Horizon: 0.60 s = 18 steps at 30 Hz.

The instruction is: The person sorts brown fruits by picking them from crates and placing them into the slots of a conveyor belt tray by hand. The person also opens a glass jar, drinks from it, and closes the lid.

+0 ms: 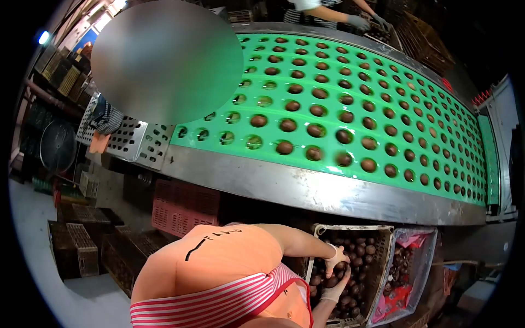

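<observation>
My left hand (334,261), in a pale glove, reaches into a worn plastic crate (386,257) of dark brown, egg-shaped pieces (359,261). My right hand (338,288), also in a pale glove, comes in from the near side, just below the left. Between them, the curved fingers of both hands gather a few of the brown pieces (331,281). The fingers partly cover the held pieces, and more lie all around them. Beyond the crate runs a green conveyor (219,116) with rows of round cups, most holding one brown piece each.
A grey bin (429,257) with a red liner and broken-looking brown bits adjoins the crate. The conveyor's metal edge (262,174) lies above my arms. A pink crate (183,205) stands at left. Across the conveyor, a co-worker's gloved hand (358,22) is over another crate. A blurred patch hides the upper left.
</observation>
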{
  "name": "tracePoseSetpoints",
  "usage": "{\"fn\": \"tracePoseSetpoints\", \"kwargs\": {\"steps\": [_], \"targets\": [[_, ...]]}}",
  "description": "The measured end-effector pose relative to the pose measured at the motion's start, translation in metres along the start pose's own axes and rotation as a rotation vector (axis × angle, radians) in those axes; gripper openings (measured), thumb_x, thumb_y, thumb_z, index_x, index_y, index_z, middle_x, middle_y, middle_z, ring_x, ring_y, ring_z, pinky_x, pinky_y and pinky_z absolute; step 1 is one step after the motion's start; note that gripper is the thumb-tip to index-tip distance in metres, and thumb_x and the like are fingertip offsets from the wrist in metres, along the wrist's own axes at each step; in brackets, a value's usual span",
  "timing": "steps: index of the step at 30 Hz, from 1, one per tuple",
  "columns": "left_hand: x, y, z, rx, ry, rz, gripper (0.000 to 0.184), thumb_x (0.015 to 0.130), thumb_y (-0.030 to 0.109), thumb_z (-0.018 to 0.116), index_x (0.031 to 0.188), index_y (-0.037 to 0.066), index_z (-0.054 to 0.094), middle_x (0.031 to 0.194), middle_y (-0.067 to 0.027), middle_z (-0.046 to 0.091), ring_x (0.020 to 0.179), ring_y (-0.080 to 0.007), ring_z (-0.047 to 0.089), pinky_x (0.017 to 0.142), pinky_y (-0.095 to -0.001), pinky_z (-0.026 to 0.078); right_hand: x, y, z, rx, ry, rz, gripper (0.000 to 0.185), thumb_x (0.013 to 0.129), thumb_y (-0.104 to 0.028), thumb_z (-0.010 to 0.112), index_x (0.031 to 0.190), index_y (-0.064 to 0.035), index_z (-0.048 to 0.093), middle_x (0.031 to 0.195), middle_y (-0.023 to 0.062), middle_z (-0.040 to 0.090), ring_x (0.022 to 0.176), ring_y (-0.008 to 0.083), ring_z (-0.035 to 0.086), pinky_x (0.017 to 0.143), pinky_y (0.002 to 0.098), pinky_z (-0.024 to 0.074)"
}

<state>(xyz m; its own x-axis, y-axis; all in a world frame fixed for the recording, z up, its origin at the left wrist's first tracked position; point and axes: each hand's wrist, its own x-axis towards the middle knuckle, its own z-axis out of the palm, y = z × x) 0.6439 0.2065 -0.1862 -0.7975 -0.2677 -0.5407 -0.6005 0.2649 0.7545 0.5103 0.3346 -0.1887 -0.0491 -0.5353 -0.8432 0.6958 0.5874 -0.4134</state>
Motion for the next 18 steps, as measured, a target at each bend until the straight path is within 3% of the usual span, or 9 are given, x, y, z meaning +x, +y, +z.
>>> {"fn": "tracePoseSetpoints", "kwargs": {"steps": [2, 4, 5, 6, 8, 10, 11, 15, 18], "targets": [[0.009, -0.003, -0.003, -0.047, -0.014, 0.006, 0.119, 0.049, 0.041, 0.092, 0.150, 0.029, 0.030, 0.145, -0.0231, 0.026, 0.128, -0.0419, 0.041, 0.101, -0.0486, 0.042, -0.006, 0.007, 0.008, 0.086, -0.009, -0.062, 0.064, 0.088, -0.059, 0.052, 0.141, -0.0242, 0.043, 0.147, 0.0017, 0.041, 0.123, 0.0215, 0.046, 0.095, 0.0397, 0.0401], [0.007, -0.002, -0.007, -0.091, -0.019, 0.019, 0.113, 0.052, 0.038, 0.091, 0.148, 0.027, 0.034, 0.145, -0.0236, 0.027, 0.127, -0.0422, 0.041, 0.100, -0.0476, 0.043, -0.004, 0.014, 0.014, 0.025, 0.106, -0.200, 0.058, 0.090, -0.055, 0.050, 0.138, -0.0219, 0.046, 0.141, 0.0038, 0.047, 0.121, 0.0223, 0.049, 0.098, 0.0387, 0.0390], [0.004, -0.007, -0.012, -0.085, 0.022, 0.009, 0.111, 0.052, 0.044, 0.089, 0.148, 0.028, 0.035, 0.144, -0.0239, 0.028, 0.127, -0.0422, 0.042, 0.100, -0.0480, 0.043, -0.007, 0.012, 0.027, 0.184, -0.056, -0.160, 0.053, 0.092, -0.050, 0.049, 0.135, -0.0196, 0.049, 0.134, 0.0033, 0.053, 0.118, 0.0225, 0.052, 0.101, 0.0401, 0.0383], [0.004, -0.007, -0.009, -0.086, 0.038, 0.018, 0.108, 0.053, 0.049, 0.087, 0.147, 0.029, 0.037, 0.143, -0.0243, 0.030, 0.127, -0.0422, 0.042, 0.101, -0.0483, 0.042, -0.015, 0.016, 0.037, 0.127, -0.062, -0.243, 0.050, 0.092, -0.048, 0.048, 0.132, -0.0184, 0.051, 0.129, 0.0012, 0.056, 0.116, 0.0223, 0.054, 0.100, 0.0428, 0.0392], [0.009, -0.011, -0.005, -0.227, -0.012, 0.073, 0.106, 0.054, 0.052, 0.085, 0.146, 0.029, 0.038, 0.142, -0.0232, 0.030, 0.126, -0.0423, 0.042, 0.101, -0.0489, 0.042, -0.026, 0.020, 0.046, -0.008, 0.099, -0.383, 0.046, 0.093, -0.046, 0.047, 0.128, -0.0176, 0.053, 0.130, -0.0007, 0.054, 0.121, 0.0202, 0.049, 0.100, 0.0421, 0.0383], [0.014, -0.008, 0.001, -0.275, -0.054, 0.081, 0.105, 0.054, 0.053, 0.085, 0.145, 0.030, 0.039, 0.142, -0.0220, 0.030, 0.125, -0.0420, 0.043, 0.101, -0.0490, 0.042, -0.018, 0.024, 0.026, 0.278, 0.086, -0.248, 0.056, 0.091, -0.044, 0.056, 0.139, -0.0187, 0.043, 0.142, 0.0040, 0.042, 0.130, 0.0231, 0.040, 0.105, 0.0458, 0.0364], [0.016, -0.006, 0.005, -0.260, -0.066, 0.073, 0.104, 0.054, 0.053, 0.085, 0.145, 0.031, 0.040, 0.141, -0.0214, 0.030, 0.124, -0.0416, 0.043, 0.100, -0.0489, 0.042, -0.013, 0.022, 0.018, 0.446, 0.072, -0.170, 0.058, 0.090, -0.047, 0.058, 0.139, -0.0191, 0.044, 0.143, 0.0044, 0.043, 0.132, 0.0230, 0.037, 0.109, 0.0451, 0.0309], [0.030, -0.003, 0.016, -0.240, -0.040, 0.120, 0.101, 0.052, 0.050, 0.084, 0.143, 0.031, 0.043, 0.139, -0.0202, 0.032, 0.123, -0.0408, 0.044, 0.099, -0.0471, 0.043, -0.017, 0.025, 0.018, 0.389, 0.157, -0.224, 0.061, 0.086, -0.054, 0.060, 0.137, -0.0219, 0.047, 0.141, 0.0002, 0.046, 0.130, 0.0200, 0.040, 0.108, 0.0447, 0.0302], [0.003, 0.024, -0.009, -0.189, 0.102, 0.132, 0.101, 0.050, 0.048, 0.085, 0.141, 0.029, 0.045, 0.137, -0.0207, 0.033, 0.124, -0.0402, 0.043, 0.100, -0.0461, 0.043, -0.039, 0.006, 0.027, 0.346, 0.025, -0.262, 0.057, 0.087, -0.052, 0.060, 0.135, -0.0225, 0.050, 0.138, -0.0005, 0.049, 0.128, 0.0187, 0.043, 0.106, 0.0434, 0.0317]]}}
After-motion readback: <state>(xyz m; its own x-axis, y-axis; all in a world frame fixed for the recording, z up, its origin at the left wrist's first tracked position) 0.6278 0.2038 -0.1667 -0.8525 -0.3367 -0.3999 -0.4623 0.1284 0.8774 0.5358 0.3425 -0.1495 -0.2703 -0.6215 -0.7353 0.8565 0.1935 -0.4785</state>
